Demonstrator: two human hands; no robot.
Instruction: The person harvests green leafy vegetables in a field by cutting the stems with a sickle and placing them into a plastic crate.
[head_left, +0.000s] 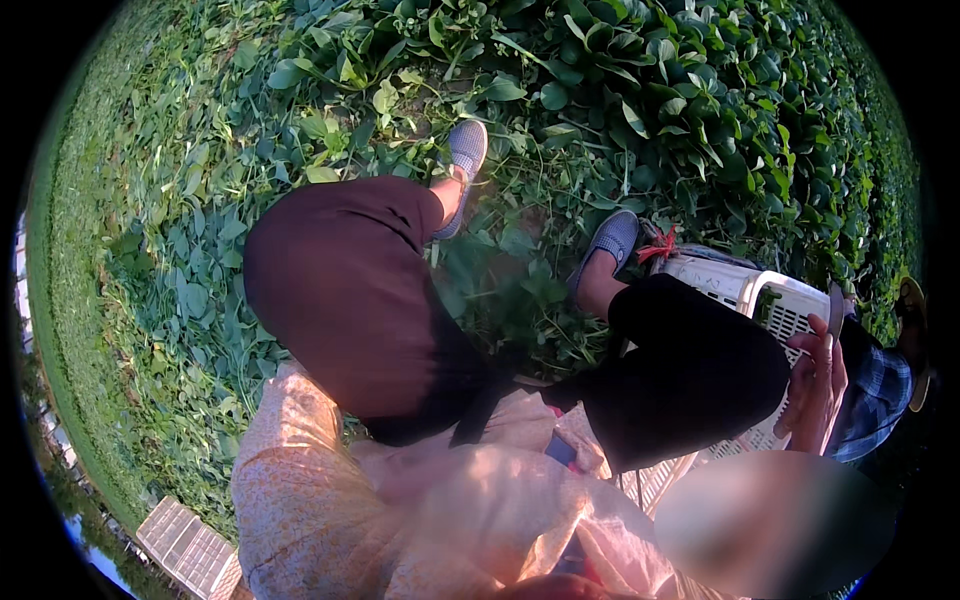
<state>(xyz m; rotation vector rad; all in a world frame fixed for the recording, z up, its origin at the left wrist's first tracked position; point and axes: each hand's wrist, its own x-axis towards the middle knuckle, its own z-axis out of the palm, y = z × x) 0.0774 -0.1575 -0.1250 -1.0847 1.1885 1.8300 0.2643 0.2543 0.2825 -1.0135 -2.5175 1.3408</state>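
At the right, my right hand (814, 390) is beside a white slatted plastic crate (799, 300), past my black-trousered knee. A narrow grey blade, apparently a knife (836, 311), stands up from its fingers; the handle is hidden. My left hand is out of view; the pale floral sleeve (292, 480) on that side hides the forearm. Before me, my feet in blue checked slip-on shoes (469, 146) rest among cut and trampled leaves (517, 240). Red string (660, 244) is tied at the crate's near corner.
Dense leafy green plants (697, 90) grow ahead and to the right. Loose leaves (187, 285) cover the ground at left. Another pale crate (187, 547) is at lower left. A person in a blue plaid garment (874, 405) is close at the right. A blurred patch covers the lower right.
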